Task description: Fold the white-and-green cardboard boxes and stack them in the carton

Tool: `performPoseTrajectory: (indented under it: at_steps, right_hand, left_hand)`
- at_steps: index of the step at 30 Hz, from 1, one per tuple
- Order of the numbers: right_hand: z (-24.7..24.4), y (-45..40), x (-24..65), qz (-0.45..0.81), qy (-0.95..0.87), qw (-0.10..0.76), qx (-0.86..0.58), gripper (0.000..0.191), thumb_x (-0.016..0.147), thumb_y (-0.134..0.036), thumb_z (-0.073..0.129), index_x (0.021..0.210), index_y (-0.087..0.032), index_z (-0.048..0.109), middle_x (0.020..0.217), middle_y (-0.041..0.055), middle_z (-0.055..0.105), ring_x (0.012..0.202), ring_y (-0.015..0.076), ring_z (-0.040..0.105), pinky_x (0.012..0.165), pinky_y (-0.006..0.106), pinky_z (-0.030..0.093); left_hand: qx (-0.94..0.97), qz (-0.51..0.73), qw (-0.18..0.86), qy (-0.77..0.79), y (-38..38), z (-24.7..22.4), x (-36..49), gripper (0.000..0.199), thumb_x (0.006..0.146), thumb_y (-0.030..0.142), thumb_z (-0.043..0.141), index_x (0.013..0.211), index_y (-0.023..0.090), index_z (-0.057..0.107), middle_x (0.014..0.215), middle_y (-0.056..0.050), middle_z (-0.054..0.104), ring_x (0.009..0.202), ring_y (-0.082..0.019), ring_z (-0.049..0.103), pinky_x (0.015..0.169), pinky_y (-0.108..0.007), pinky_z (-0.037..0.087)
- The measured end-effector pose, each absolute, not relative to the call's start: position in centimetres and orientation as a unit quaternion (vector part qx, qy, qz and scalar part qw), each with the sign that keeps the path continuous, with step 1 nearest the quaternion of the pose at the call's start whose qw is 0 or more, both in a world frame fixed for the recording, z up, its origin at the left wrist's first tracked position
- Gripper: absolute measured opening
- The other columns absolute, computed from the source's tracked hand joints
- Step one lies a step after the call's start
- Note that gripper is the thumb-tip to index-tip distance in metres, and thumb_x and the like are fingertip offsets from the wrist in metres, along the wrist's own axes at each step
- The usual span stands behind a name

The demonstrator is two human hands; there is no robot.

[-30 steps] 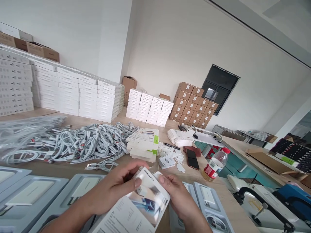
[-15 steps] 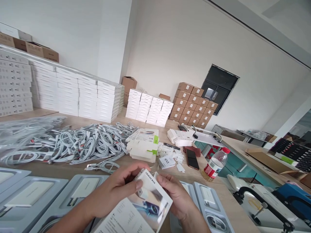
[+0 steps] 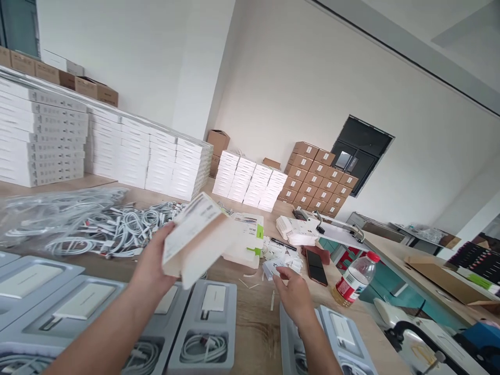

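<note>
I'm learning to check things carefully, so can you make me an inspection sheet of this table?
Surface: wooden table, crowded.
Job's things: white box; grey trays with white chargers and coiled cables.
Clutter: paper scraps, phone, water bottle.
Hands: left hand holds the box up; right hand is open beside the scraps.
Cables: heap of white cables, some in clear plastic.
Surroundings: stacked white boxes, brown cartons.

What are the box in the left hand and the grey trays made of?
The box looks like white coated paperboard: thin folded edges, faint sheen. The grey trays look like matte moulded plastic, given their formed recesses and rounded corners, though the look alone can't confirm it.
</note>
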State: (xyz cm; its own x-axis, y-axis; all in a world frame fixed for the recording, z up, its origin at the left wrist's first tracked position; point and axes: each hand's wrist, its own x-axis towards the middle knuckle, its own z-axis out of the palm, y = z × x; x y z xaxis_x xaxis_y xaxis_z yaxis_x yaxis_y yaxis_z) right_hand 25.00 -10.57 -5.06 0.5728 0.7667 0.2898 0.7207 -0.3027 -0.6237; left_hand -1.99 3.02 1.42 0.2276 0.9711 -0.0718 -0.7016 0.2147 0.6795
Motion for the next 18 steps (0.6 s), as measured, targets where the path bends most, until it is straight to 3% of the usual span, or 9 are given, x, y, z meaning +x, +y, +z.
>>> performPoseTrajectory:
  at_steps: [3,6,9,12,18]
  right_hand:
    - [-4.6,-8.6,25.1,-0.016,-0.475,0.226,-0.85,0.043,0.087,-0.035,0.052,0.123,-0.014,0.063,0.126,0.0165,0.066,0.117,0.0294,0.061,0.093,0.037,0.045]
    - [-4.4,-7.1,25.3,-0.029,-0.484,0.171,-0.858,0.027,0.081,-0.026,0.059,0.102,-0.015,0.072,0.111,0.0173,0.072,0.108,0.0313,0.064,0.087,0.037,0.045]
    - [-4.8,-6.9,25.9,-0.029,-0.507,0.17,-0.844,0.02,0.083,-0.02,0.054,0.078,-0.018,0.074,0.091,0.0151,0.076,0.093,0.0299,0.068,0.079,0.036,0.045]
    - [-5.3,-7.4,26.9,-0.026,-0.536,0.201,-0.82,0.03,0.088,-0.021,0.047,0.079,-0.021,0.075,0.09,0.012,0.077,0.09,0.0268,0.069,0.078,0.034,0.045]
    - [-5.9,-8.6,28.5,0.009,-0.572,0.302,-0.763,0.025,0.083,-0.037,0.058,0.073,-0.023,0.076,0.086,0.0085,0.078,0.082,0.0267,0.071,0.078,0.036,0.051]
  left_hand:
    - [0.237,0.605,0.725,0.228,3.4,0.6,-0.6,0.008,0.088,0.011,0.058,0.083,0.017,0.059,0.064,0.004,0.07,0.05,-0.01,0.066,0.046,-0.015,0.053]
    - [0.237,0.614,0.719,0.223,4.1,-0.3,-0.1,0.009,0.084,0.01,0.064,0.083,0.018,0.06,0.074,0.002,0.072,0.051,-0.01,0.066,0.043,-0.016,0.054]
    - [0.223,0.584,0.746,0.231,4.7,-1.2,-0.4,0.014,0.079,0.007,0.07,0.087,0.016,0.062,0.08,-0.002,0.074,0.054,-0.011,0.067,0.048,-0.02,0.059]
    - [0.216,0.532,0.786,0.229,4.8,-1.7,-0.4,0.017,0.077,0.005,0.071,0.091,0.013,0.065,0.083,-0.007,0.074,0.06,-0.014,0.07,0.054,-0.025,0.063]
    - [0.215,0.475,0.823,0.225,4.0,-1.8,0.1,0.014,0.078,0.005,0.069,0.091,0.011,0.068,0.083,-0.008,0.074,0.061,-0.015,0.069,0.056,-0.025,0.064]
